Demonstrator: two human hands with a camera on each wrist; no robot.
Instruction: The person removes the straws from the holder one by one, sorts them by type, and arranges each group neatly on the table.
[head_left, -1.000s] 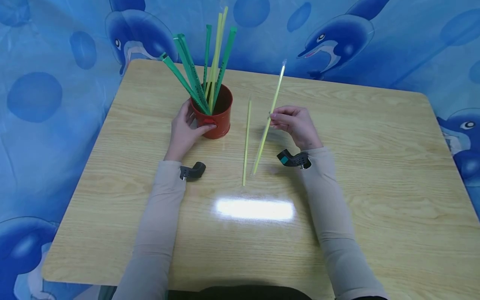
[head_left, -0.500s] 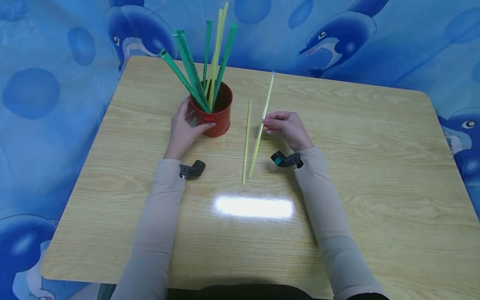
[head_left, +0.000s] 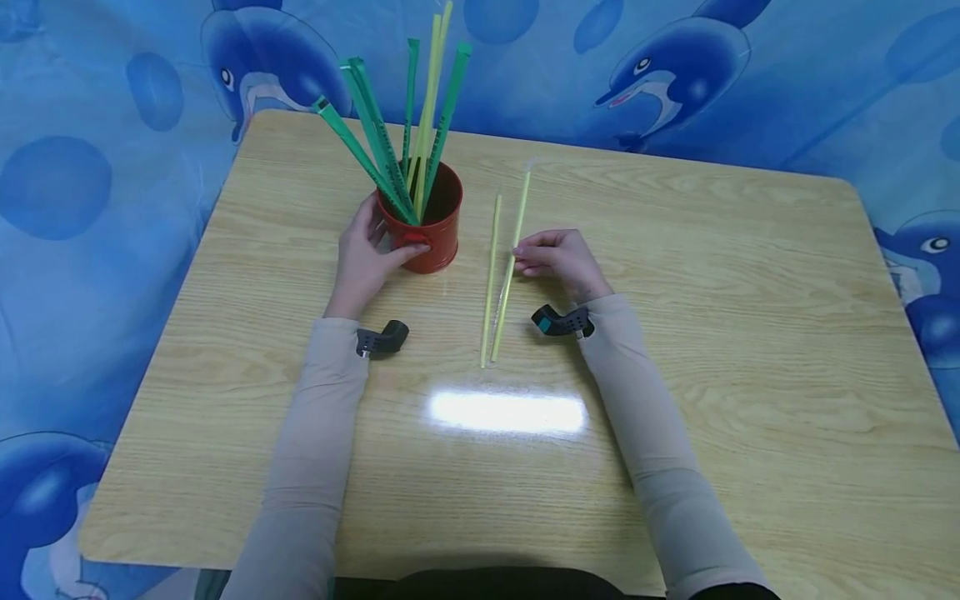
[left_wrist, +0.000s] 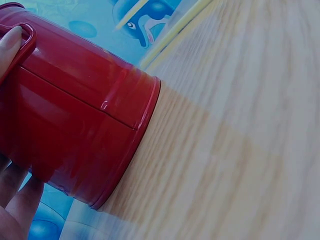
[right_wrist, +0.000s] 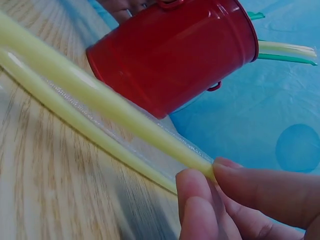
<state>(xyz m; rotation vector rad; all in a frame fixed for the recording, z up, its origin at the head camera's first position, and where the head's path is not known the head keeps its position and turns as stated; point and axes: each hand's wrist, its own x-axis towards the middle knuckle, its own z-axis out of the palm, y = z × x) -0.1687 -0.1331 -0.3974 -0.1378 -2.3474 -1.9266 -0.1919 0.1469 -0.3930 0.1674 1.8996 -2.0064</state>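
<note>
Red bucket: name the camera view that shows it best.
The head view: the whole red bucket stands upright on the table, straws inside, left hand gripping it. The left wrist view shows only its side wall and rim close up; the right wrist view shows it behind the yellow straw.

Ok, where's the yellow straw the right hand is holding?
Head view: the pinched yellow straw is low over the wooden table, right beside another yellow straw, right of the red metal bucket.
</note>
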